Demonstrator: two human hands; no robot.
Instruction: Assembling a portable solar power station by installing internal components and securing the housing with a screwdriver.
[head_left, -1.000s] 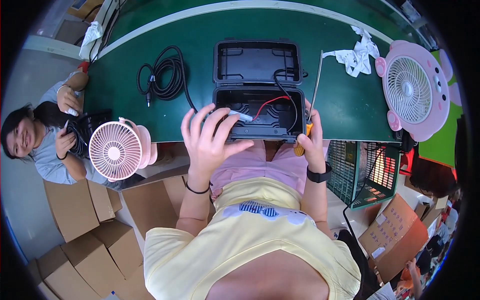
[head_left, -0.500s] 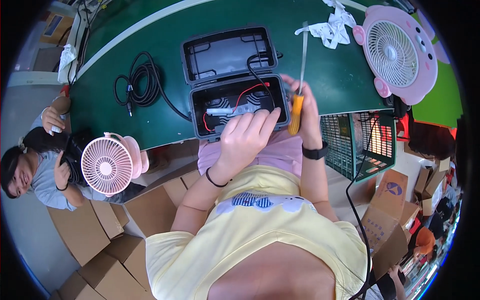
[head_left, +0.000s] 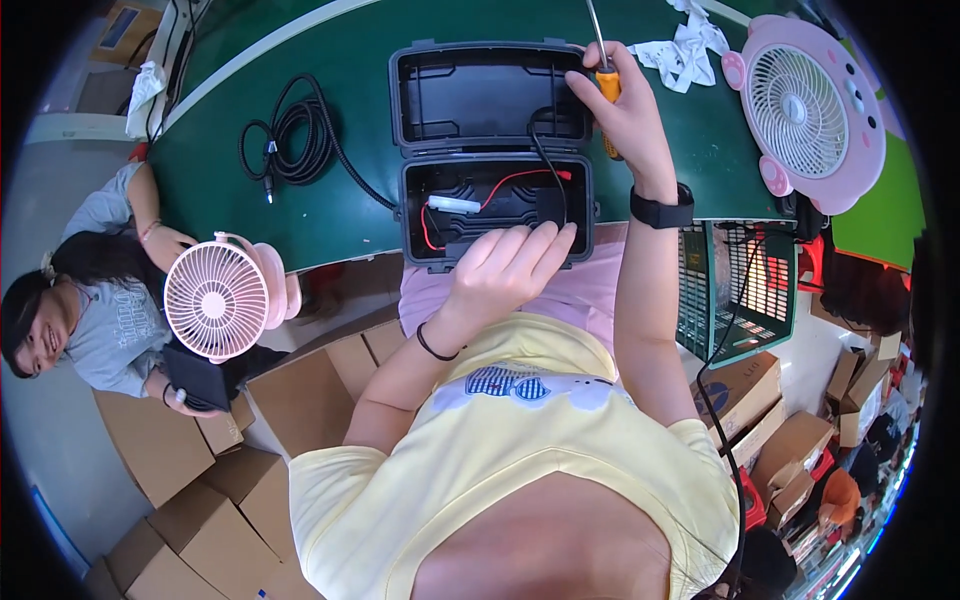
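Head view: screwdriver [head_left: 608,85], tip cut off.

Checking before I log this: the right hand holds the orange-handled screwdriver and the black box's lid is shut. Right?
Not quite: the lid of the black box stands open, as the head view shows. The right hand does hold the orange-handled screwdriver.

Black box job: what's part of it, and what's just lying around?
Seem part of it:
- black box
- screwdriver, in the right hand
- red wire
- coiled black cable, running to the box

Seem just lying about:
- small pink fan
- bear-faced fan
- white cloth
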